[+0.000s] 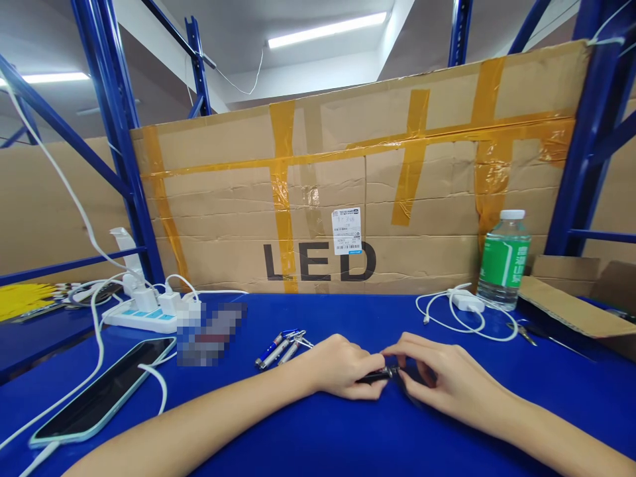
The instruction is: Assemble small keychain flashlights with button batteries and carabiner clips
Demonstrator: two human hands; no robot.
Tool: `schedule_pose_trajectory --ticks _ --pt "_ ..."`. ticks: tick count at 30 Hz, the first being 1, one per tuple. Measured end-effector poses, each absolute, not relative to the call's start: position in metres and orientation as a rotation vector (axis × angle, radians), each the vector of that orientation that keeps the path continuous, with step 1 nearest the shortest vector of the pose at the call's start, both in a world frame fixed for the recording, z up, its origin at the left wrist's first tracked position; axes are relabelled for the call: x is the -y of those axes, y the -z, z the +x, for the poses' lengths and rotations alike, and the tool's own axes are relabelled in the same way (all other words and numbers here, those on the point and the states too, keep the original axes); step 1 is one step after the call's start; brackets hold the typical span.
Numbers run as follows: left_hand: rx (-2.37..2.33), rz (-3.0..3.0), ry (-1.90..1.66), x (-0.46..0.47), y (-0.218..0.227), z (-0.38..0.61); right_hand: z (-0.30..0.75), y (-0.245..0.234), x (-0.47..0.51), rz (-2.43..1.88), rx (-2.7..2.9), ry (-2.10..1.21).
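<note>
My left hand (342, 366) and my right hand (437, 381) meet low over the blue table (318, 437). Both pinch a small dark pen-like object (380, 375) between their fingertips. The left hand grips its body from the left. The right hand's fingers close on its right end. A little to the left lie several small blue and silver pen-like pieces (281, 347) on the table, apart from both hands.
A phone (104, 391) on a white cable lies at the left. A white power strip (144, 315) with chargers sits behind it. A taped cardboard wall (358, 192) marked LED closes the back. A green-labelled water bottle (503, 260), a white charger cable (467, 311) and a cardboard box (571, 305) stand at the right.
</note>
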State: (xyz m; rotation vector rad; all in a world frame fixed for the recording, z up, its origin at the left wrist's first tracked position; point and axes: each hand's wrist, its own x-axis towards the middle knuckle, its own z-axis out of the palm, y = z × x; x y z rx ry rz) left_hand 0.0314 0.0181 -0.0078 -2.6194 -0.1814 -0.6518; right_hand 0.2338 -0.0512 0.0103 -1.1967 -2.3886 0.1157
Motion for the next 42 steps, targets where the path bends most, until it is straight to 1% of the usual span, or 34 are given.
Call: schedule_pose_trajectory --ticks 15,22,25,31,36,42 --pt "0.185 -2.64 0.627 -0.0188 0.0082 0.0306 0.2318 -0.0107 0.0496 -1.191 2.382 -0.136" --pt "0.488 -2.636 0.598 -0.0142 0.0005 0.0317 0.2346 -0.0111 0.0478 -1.216 2.271 -0.033" --pt "0.547 -2.639 0.56 -0.0153 0.0002 0.0319 0.2362 -0.0118 0.0461 -1.217 2.221 -0.003" --pt "0.553 -2.668 0.577 -0.0167 0.0007 0.0329 0.2386 -0.0085 0.0429 -1.175 2.096 -0.033" --pt "0.447 -2.689 0.641 -0.0158 -0.0009 0.0338 0.2383 -0.0114 0.0453 -1.137 1.942 -0.079" --pt "0.418 -2.72 0.598 -0.0183 0.0015 0.0327 0.2353 -0.0148 0.0493 -1.022 1.959 -0.16"
